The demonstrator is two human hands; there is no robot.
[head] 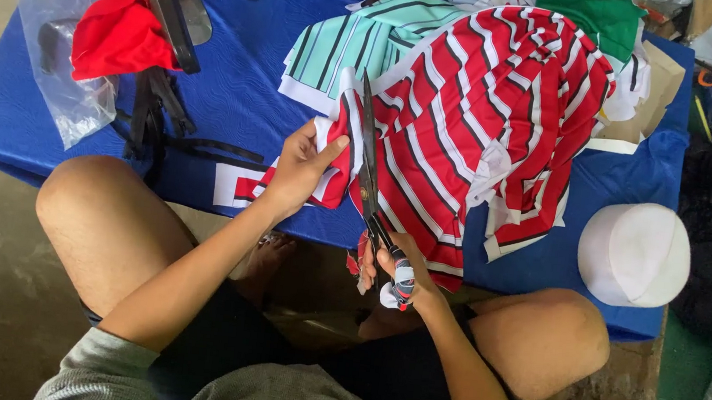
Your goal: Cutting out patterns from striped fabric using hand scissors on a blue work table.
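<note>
**Visitor:** What is in the person's hands?

**Onlooker:** A red, white and black striped cloth (488, 117), spread over the near right part of a low blue table (234, 99), its lower edge hanging over the table's front. The right hand (397, 275) is closed through the handles of long dark scissors (369, 175), blades pointing away along the cloth's left edge. The left hand (297, 172) is pinched shut on that same edge, thumb on top, just left of the blades.

**Visitor:** What lies around it?

**Onlooker:** A green and white striped piece (346, 45) sits beyond, partly under the red one. At the table's far left is a bunched red cloth (118, 34) with a dark strapped tool (172, 22) across it, and a clear plastic bag (56, 36) drooping over the left edge.

**Visitor:** Any free room?

**Onlooker:** Bare blue shows between the red bunch and the striped cloth. A white cap-shaped thing (634, 254) sits at the near right corner. The person's knees flank the front edge.
</note>
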